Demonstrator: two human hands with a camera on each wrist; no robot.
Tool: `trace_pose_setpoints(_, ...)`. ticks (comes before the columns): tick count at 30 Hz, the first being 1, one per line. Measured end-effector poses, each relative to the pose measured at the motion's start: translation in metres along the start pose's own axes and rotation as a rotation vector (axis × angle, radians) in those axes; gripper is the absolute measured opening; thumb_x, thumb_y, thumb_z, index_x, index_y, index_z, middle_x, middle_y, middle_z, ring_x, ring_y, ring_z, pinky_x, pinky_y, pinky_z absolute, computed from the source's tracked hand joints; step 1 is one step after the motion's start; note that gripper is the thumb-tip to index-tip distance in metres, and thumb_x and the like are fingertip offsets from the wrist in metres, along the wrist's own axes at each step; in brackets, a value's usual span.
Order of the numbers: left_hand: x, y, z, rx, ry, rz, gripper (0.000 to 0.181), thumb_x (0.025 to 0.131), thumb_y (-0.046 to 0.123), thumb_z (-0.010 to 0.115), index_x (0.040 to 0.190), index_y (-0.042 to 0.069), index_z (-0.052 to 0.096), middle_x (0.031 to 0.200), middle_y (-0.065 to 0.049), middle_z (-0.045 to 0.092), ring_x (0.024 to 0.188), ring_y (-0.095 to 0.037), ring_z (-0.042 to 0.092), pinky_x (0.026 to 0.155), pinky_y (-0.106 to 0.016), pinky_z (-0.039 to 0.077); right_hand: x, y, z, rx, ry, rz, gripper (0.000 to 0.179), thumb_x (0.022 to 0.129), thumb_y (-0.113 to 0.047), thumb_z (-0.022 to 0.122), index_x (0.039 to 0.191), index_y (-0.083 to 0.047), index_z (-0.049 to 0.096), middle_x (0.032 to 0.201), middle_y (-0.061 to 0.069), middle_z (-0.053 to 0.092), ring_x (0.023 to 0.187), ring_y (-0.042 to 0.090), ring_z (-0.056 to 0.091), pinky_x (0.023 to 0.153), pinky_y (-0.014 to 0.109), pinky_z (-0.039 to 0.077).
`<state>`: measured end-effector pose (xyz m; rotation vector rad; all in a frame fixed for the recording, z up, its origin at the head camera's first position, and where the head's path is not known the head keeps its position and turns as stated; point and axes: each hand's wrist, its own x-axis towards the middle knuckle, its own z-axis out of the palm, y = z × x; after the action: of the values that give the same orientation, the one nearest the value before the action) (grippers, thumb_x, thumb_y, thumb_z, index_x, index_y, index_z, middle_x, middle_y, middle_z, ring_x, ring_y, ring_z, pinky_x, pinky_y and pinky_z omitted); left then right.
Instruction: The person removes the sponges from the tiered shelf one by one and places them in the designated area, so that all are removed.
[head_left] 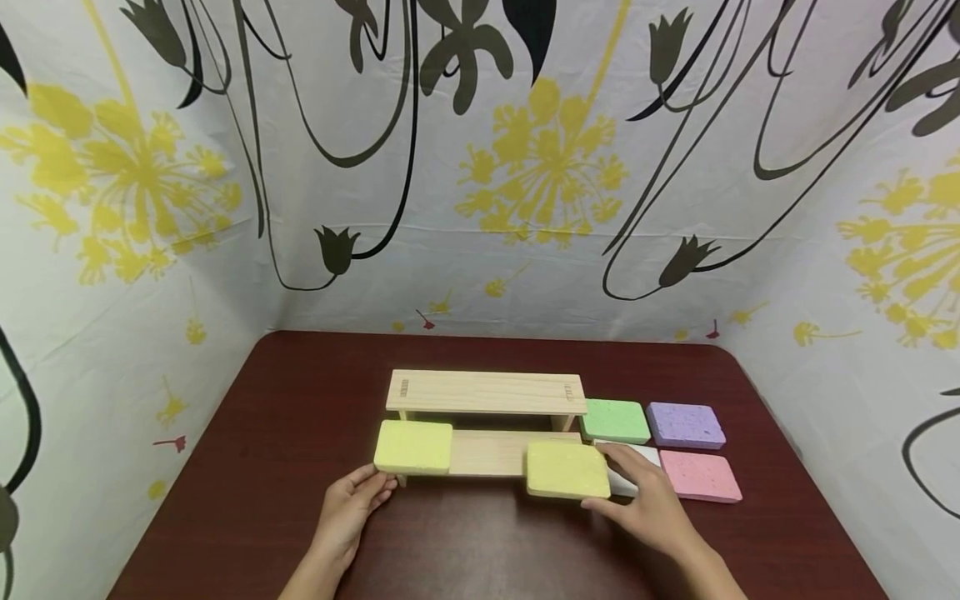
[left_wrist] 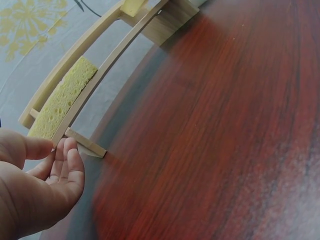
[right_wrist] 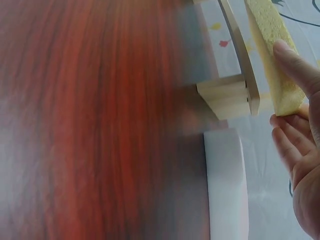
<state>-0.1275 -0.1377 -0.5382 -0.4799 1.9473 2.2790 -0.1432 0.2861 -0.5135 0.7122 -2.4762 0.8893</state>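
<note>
A small two-step wooden shelf (head_left: 487, 454) stands on the table, its upper board (head_left: 486, 392) behind the lower one. One yellow sponge (head_left: 414, 447) lies flat on the lower board's left end. My left hand (head_left: 352, 508) pinches the board's left end beside that sponge, with the thumb (left_wrist: 37, 148) above and fingers below. In my right hand (head_left: 652, 500) is a second yellow sponge (head_left: 567, 469), gripped by its right end between thumb and fingers. The right wrist view shows this sponge (right_wrist: 275, 60) raised off the lower board, tilted.
Right of the shelf lie a green sponge (head_left: 615, 421), a purple sponge (head_left: 686, 425), a pink sponge (head_left: 701, 477) and a white sponge (right_wrist: 226, 185), partly behind my right hand in the head view. Patterned cloth (head_left: 450, 192) hangs around the dark red table (head_left: 247, 467).
</note>
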Motion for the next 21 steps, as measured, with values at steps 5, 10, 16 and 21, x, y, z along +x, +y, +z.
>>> trace_pose_setpoints(5,0.001,0.0,0.0,0.008,0.002,-0.001,0.044,0.101,-0.002,0.055,0.138,-0.023,0.042,0.108,-0.017,0.069,0.09,-0.01,0.068,0.081,-0.022,0.058,-0.008,0.004,-0.009,-0.007,-0.001,0.028,0.078,0.058,-0.025,0.1,0.127,-0.006,0.067,0.122,0.008,0.068,0.116,0.009,0.06,0.101,0.005,0.036)
trace_pose_setpoints(10,0.001,-0.001,0.001,0.008,0.006,0.006,0.042,0.101,-0.003,0.055,0.136,-0.023,0.044,0.107,-0.017,0.07,0.088,-0.009,0.068,0.08,-0.021,0.058,-0.016,0.008,-0.018,0.01,0.025,0.053,0.079,0.058,-0.022,0.101,0.128,-0.008,0.067,0.122,0.005,0.068,0.112,0.004,0.061,0.096,0.005,0.042)
trace_pose_setpoints(16,0.001,-0.001,0.001,0.014,0.006,0.005,0.043,0.101,-0.002,0.056,0.136,-0.023,0.044,0.107,-0.017,0.069,0.088,-0.009,0.067,0.08,-0.02,0.058,-0.026,0.016,-0.028,0.065,0.048,0.08,0.081,0.057,-0.013,0.1,0.129,-0.006,0.066,0.122,0.01,0.066,0.114,-0.001,0.058,0.093,0.008,0.047)
trace_pose_setpoints(21,0.001,-0.001,0.001,0.01,0.008,0.002,0.043,0.1,-0.002,0.056,0.137,-0.023,0.044,0.107,-0.017,0.069,0.088,-0.009,0.067,0.079,-0.02,0.058,-0.034,0.022,-0.036,0.039,0.051,0.106,0.081,0.056,-0.011,0.1,0.129,-0.004,0.066,0.124,0.014,0.066,0.113,-0.005,0.057,0.086,0.009,0.051)
